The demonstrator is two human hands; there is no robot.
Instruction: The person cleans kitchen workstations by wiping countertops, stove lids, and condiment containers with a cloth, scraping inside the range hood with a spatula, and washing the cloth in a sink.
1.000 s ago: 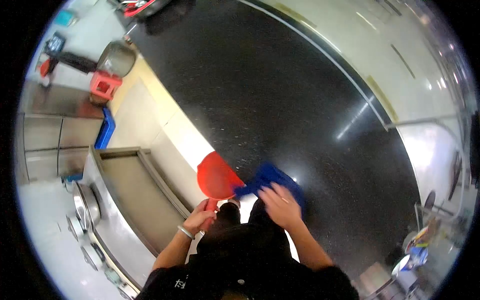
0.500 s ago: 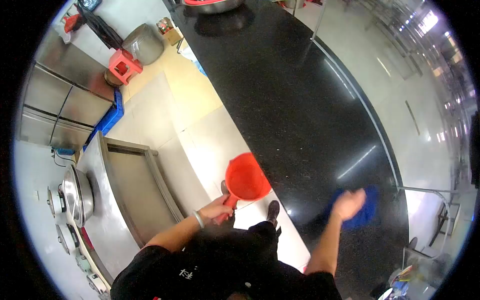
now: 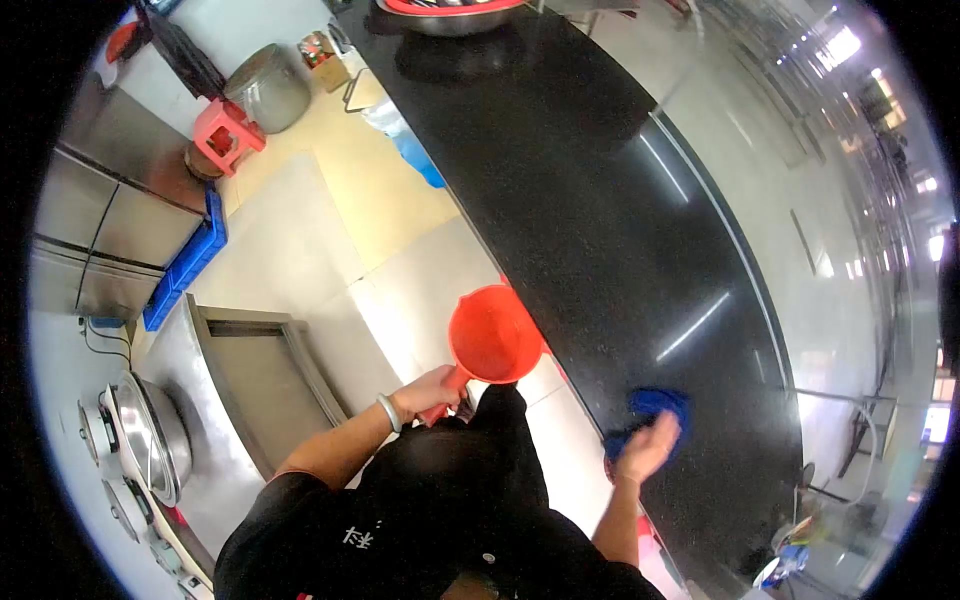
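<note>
My left hand (image 3: 425, 392) is closed round the handle of a red plastic dipper (image 3: 495, 335), held out beside the counter's edge with its open mouth facing up. Nothing but the red inside shows in the dipper. Over the black countertop (image 3: 590, 230), my right hand (image 3: 648, 447) is on a bunched blue cloth (image 3: 665, 405) near the counter's inner edge. The fingers lie against the cloth, and their tips are partly lost in it.
A metal basin (image 3: 455, 20) with red items stands at the counter's far end. To the left are a steel worktable (image 3: 200, 400) with a steel pot (image 3: 155, 435), a red stool (image 3: 227, 135), a blue crate (image 3: 190, 260) and a large metal pot (image 3: 268, 90).
My right hand and the blue cloth have moved left across the counter, from its outer side to the inner edge. The dipper stays in my left hand. My view has shifted slightly.
</note>
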